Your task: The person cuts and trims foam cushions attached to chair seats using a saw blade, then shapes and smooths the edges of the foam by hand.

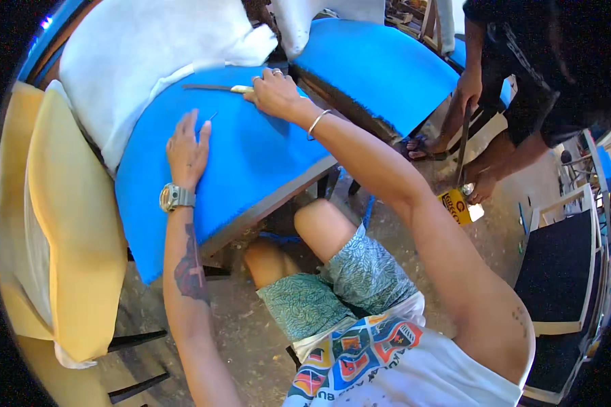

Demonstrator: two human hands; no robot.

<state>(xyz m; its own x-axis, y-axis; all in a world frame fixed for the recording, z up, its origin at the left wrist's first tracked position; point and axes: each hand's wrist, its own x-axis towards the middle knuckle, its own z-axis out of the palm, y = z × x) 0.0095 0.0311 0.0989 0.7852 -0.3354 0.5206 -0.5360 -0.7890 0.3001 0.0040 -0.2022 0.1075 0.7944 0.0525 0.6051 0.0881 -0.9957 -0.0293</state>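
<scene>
Cream-handled knife and bright blue sheet, with two bare hands

A slender knife with a cream handle and a thin dark blade [217, 87] is gripped by the right hand [275, 93], its fingers closed around the handle. It is located over the far part of a broad, bright blue, fabric-like sheet with a curved outline [251, 169], near the margin of a white, soft-looking sheet [149, 54]. By being held at the handle, the blade is left free and pointed leftward, presumably for control.

The left hand [189, 150] is placed palm down over the blue sheet, apparently to steady it; its fingers are open and extended, and nothing is seen gripped. Whether the whole palm is pressed down cannot be told.

The right arm is stretched forward and across to the left, bent at the elbow, with a silvery bangle [317, 125] worn at the wrist. The left forearm is directed nearly straight ahead, and a pale, chunky wristwatch [177, 197] is worn.
</scene>
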